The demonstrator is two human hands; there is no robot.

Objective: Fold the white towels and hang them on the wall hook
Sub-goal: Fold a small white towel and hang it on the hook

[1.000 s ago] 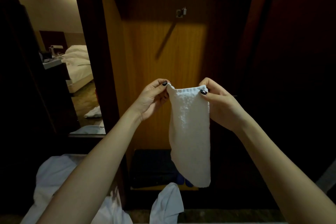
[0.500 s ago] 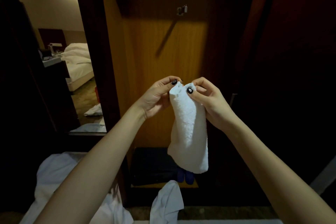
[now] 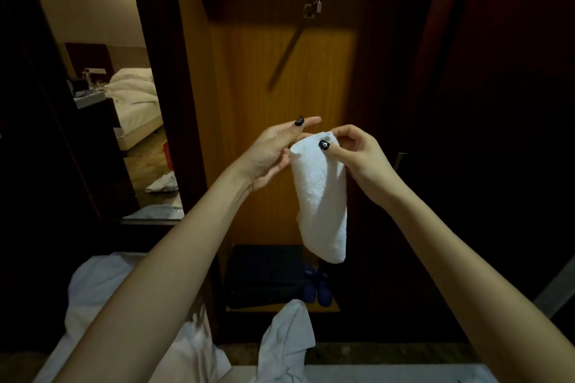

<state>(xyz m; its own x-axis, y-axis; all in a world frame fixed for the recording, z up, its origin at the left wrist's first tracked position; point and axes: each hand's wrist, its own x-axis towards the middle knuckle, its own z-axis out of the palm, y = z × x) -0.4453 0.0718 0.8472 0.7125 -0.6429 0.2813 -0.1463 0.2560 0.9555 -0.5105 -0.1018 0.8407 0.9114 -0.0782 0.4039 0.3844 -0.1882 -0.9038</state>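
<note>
Towel (image 3: 322, 196) hangs before dim, seemingly wooden wall panel (image 3: 249, 109).

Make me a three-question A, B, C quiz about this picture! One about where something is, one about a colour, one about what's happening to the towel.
1. Where is the hook? A. High on the wall, above the towel. B. Beneath it. C. Level with it.
2. What colour are the slippers? A. Red. B. Yellow. C. Blue.
3. What is happening to the towel? A. It hangs on the hook. B. A hand holds it up. C. Nothing touches it.
Answers: 1 A, the hook sits over the towel. 2 C, both look dark blue. 3 B, the right hand pinches its top; the left hand is open beside it.
</note>
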